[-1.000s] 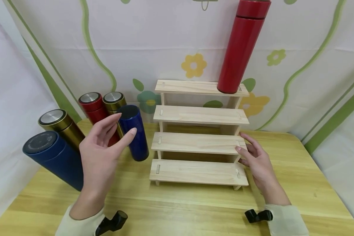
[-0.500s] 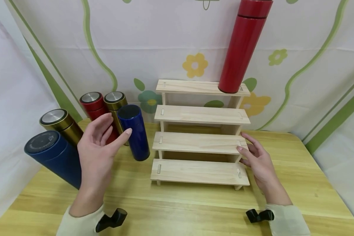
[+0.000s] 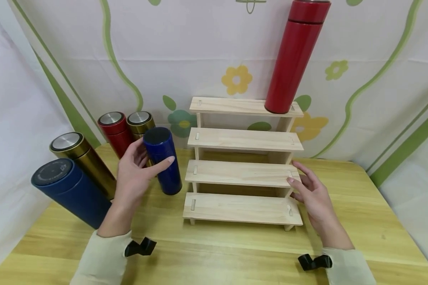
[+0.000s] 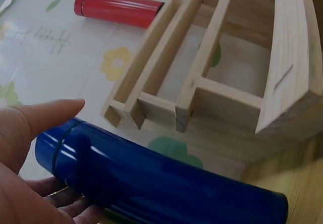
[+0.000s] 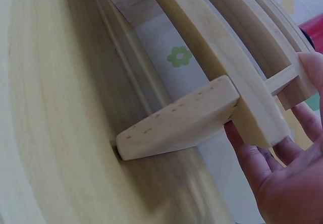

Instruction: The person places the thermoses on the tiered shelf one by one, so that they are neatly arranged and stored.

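My left hand (image 3: 133, 176) is around the upper part of a glossy blue thermos flask (image 3: 168, 170) standing on the table. In the left wrist view, the thumb (image 4: 55, 114) stands off the flask near its cap, while the other fingers (image 4: 70, 204) lie along its far side. My right hand (image 3: 314, 198) holds the right end of a four-step wooden display rack (image 3: 242, 172). Its thumb lies on a shelf end, and the fingers curl behind and below, as the right wrist view shows. A tall red thermos flask (image 3: 292, 63) stands on the top step's right end.
Left of the blue flask stand a red flask (image 3: 115, 134), a gold flask (image 3: 140, 122) behind it, a larger gold flask (image 3: 89, 162) and a dark blue flask (image 3: 75, 194) beside my left forearm. A patterned cloth (image 3: 199, 39) hangs behind the table (image 3: 214, 253).
My left hand drew back slightly left, then moved right and around the blue flask, its thumb now across the flask's front. The right hand keeps its hold on the rack.
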A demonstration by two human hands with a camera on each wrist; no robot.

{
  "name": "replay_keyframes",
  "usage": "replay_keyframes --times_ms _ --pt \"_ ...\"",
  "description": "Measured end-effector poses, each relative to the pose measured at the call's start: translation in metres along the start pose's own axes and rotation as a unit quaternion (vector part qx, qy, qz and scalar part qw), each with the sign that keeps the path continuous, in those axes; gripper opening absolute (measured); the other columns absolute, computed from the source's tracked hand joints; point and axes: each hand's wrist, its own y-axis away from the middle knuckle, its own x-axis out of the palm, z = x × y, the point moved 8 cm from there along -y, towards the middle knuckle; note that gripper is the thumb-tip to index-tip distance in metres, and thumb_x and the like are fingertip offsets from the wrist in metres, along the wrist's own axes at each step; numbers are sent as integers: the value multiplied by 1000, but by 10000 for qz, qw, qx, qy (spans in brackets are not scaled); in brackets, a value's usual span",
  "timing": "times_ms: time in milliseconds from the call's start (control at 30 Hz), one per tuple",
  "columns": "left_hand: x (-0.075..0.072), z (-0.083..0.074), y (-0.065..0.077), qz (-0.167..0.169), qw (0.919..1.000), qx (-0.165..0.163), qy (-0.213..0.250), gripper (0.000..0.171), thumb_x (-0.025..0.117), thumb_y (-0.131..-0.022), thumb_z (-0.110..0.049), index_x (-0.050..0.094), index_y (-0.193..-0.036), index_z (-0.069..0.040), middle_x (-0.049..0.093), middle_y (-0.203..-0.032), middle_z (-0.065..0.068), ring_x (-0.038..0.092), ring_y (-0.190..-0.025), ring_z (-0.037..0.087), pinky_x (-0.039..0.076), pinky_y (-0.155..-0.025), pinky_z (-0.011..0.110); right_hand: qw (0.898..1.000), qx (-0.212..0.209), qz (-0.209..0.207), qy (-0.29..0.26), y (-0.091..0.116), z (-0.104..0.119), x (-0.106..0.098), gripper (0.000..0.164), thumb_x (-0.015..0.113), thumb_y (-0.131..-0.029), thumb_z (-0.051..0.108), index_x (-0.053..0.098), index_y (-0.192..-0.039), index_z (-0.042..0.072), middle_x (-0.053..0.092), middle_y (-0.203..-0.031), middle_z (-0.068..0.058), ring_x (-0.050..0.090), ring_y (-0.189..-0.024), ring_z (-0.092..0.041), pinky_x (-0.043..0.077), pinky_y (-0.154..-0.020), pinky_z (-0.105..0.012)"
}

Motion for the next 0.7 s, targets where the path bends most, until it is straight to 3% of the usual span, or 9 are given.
replay_keyframes --times_ms 367,700 --pt "2 10 -17 166 9998 77 7 79 90 -90 -33 51 -158 -21 58 -158 5 51 -151 22 38 -130 47 9999 -23 7 -146 -1 -1 0 67 73 -105 32 43 -165 34 60 -135 17 66 -116 1 61 -87 -21" --pt "7 12 -23 250 9997 7 -58 81 90 -90 -36 49 -159 -22 58 -158 6 54 -147 25 43 -126 50 10000 -1 -58 -54 -2 -2 -1 67 73 -105 33 42 -165 34 61 -134 16 66 -114 0 60 -87 -22"
